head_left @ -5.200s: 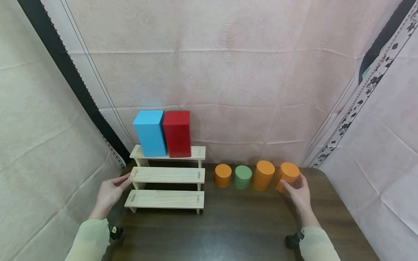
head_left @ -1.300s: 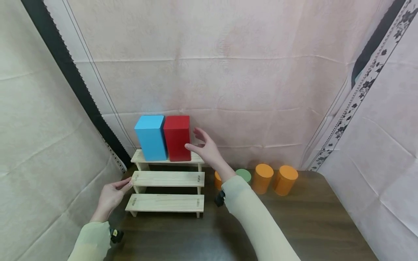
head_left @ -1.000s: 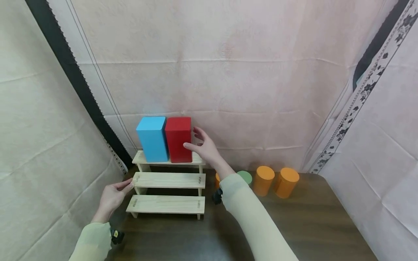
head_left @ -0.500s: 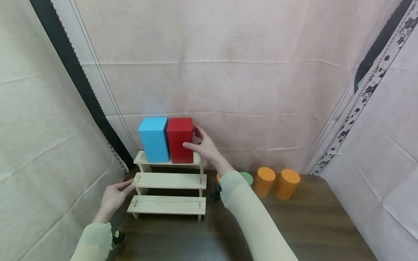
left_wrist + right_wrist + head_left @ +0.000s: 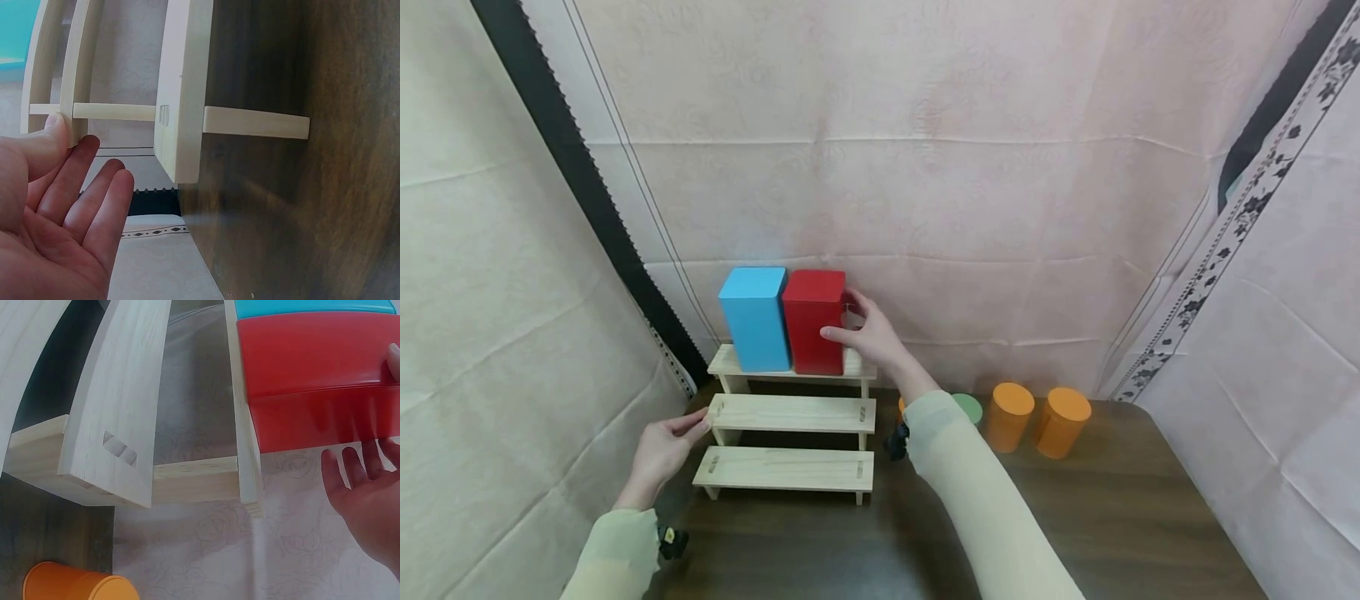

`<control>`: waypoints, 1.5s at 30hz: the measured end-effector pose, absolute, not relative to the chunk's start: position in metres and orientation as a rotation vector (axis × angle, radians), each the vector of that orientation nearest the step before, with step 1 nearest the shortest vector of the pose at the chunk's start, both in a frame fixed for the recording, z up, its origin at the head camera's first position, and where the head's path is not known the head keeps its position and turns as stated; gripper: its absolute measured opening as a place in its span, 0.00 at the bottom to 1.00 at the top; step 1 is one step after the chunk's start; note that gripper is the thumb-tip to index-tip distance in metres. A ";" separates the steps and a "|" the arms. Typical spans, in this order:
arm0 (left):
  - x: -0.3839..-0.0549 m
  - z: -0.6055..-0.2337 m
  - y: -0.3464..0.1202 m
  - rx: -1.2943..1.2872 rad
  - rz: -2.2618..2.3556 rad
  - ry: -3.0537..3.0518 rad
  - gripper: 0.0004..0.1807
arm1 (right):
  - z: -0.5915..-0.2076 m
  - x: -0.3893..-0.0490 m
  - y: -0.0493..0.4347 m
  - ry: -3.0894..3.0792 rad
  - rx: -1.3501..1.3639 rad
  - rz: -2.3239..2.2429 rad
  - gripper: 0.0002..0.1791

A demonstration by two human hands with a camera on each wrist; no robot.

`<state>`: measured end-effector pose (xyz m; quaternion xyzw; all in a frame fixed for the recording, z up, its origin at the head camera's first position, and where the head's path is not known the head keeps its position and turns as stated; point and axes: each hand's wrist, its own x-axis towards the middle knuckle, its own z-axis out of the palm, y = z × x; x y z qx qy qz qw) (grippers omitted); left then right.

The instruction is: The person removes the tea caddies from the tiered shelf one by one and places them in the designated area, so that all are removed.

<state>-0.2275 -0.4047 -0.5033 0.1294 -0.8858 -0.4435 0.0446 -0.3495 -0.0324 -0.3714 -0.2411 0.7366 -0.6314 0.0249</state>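
A pale wooden three-step rack stands on the dark table. My left hand pinches the left end of its middle step between thumb and forefinger; in the left wrist view the other fingers of that hand extend free below. On the top step a red box stands upright, side by side with a blue box. My right hand holds the red box near its right front edge, thumb on the front face. In the right wrist view several fingertips lie at the side of the red box.
Right of the rack, two orange cylinders stand on the table, beside a green cylinder. Another orange cylinder is mostly hidden behind my right arm in the head view. Pale cloth hangs behind and at both sides.
My right hand has left the rightmost orange cylinder and crossed over to the red box, its fingers closing in on the box's side. The left hand keeps its pinch on the rack.
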 end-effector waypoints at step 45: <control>-0.227 -0.504 -0.404 0.383 -1.338 -2.696 0.32 | -0.391 -0.323 -0.006 2.166 -0.647 -2.084 0.48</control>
